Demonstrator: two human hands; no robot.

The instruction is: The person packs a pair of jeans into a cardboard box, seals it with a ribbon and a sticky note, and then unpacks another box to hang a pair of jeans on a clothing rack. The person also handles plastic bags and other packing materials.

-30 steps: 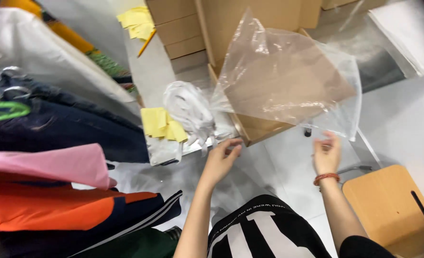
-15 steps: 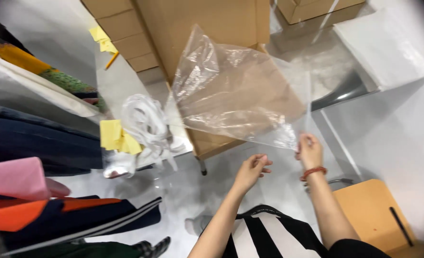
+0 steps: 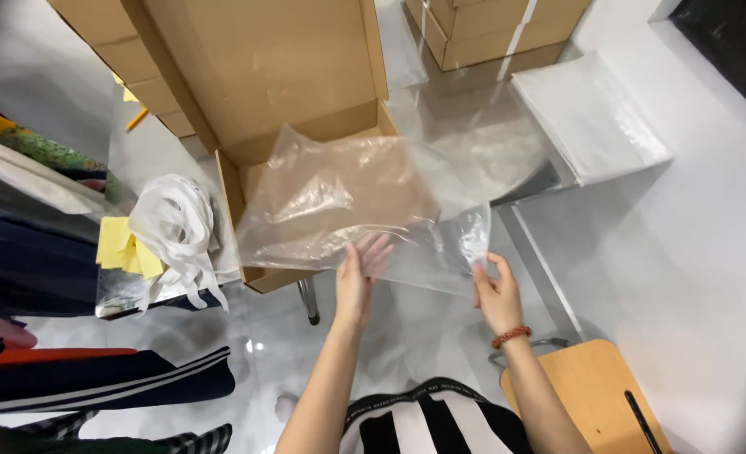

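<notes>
- At the far left of the open cardboard box (image 3: 306, 126), folded garments (image 3: 95, 378) lie stacked: dark cloth with white stripes, an orange layer, a bit of pink at the edge.
- Just left of the box, a loose bundle of white strips (image 3: 175, 231) sits on a shiny tabletop (image 3: 121, 290), with yellow paper slips (image 3: 125, 248) touching its left side.
- The box itself stands with its lid flap raised away from the person; more closed cardboard boxes (image 3: 491, 34) are stacked behind and to its right.
- A clear plastic bag (image 3: 348, 206) is spread in front of the box, covering most of its opening and reaching past its right wall.
- The left hand (image 3: 358, 273) is under the bag's near edge, just in front of the box's front wall; its fingers (image 3: 377, 248) lie flat and spread behind the film, pressing against it rather than curled round it.
- The right hand (image 3: 495, 294), to the right of the box, pinches the bag's near right corner between thumb and fingers; a red bead bracelet (image 3: 512, 336) circles the wrist.
- Further right of the box, a stack of clear flat bags (image 3: 587, 113) rests on the table's far end.
- Below that, nearest the person, a wooden stool seat (image 3: 596, 395) shows beside a black-and-white striped shirt (image 3: 432, 420).
</notes>
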